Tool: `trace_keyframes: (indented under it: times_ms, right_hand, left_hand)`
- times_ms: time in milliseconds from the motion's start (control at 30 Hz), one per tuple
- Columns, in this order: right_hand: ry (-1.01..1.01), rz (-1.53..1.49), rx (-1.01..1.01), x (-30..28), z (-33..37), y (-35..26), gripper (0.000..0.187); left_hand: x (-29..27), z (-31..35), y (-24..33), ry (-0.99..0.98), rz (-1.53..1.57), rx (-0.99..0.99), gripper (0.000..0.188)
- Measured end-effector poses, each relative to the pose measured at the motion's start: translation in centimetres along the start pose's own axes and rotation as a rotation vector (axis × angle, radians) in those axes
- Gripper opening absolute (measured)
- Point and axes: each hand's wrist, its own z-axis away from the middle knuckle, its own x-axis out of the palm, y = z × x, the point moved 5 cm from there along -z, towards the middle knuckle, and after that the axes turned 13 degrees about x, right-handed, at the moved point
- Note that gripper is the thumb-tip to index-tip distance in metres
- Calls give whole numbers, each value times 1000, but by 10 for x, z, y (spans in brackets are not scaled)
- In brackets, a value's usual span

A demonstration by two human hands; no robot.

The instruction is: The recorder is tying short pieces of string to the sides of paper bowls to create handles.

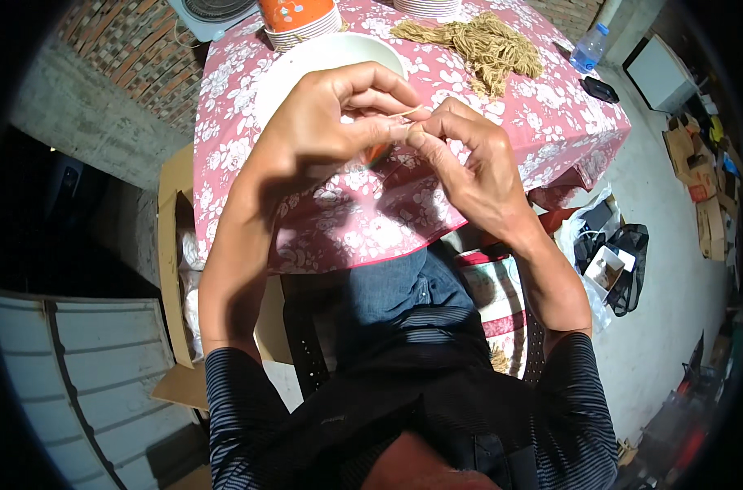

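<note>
My left hand [327, 114] and my right hand [479, 167] meet above the near part of the table, fingertips almost touching. Both are closed in a pinch on a thin tan cord [408, 112], of which only a short piece shows between the fingers. Under the left fingers, a small orange and green thing [377, 153] is mostly hidden. Behind my left hand lies a wide white basin [351, 45], partly covered by the hand. A loose bundle of tan cords [490, 51] rests farther back on the table.
A pink flowered cloth [551, 122] covers the table. Orange bowls [298, 18] and a white stack [427, 6] stand at the far edge. A water bottle [589, 51] and black phone [600, 90] lie right. Bags [625, 261] sit on the floor; a cardboard box [171, 269] stands left.
</note>
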Motion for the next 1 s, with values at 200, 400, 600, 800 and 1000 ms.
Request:
trace_keyframes:
  times_ms: [200,400,600,800,1000]
  right_hand:
    - [-150,-144,271,-4,0,1,20]
    - [-147,-182,218,-4,3,-3,22]
    - [-45,-386,327,5,6,12,24]
    - [-88,-483,378,19,-1,20,16]
    - [-24,-480,364,23,-1,21,13]
  left_hand:
    - [13,7,18,16,-368,272,24]
    - [8,10,13,106,-373,236,15]
    - [2,9,1,215,-175,121,9]
    - [-1,10,3,178,-122,85,10]
    - [-2,14,3,194,-70,92,10]
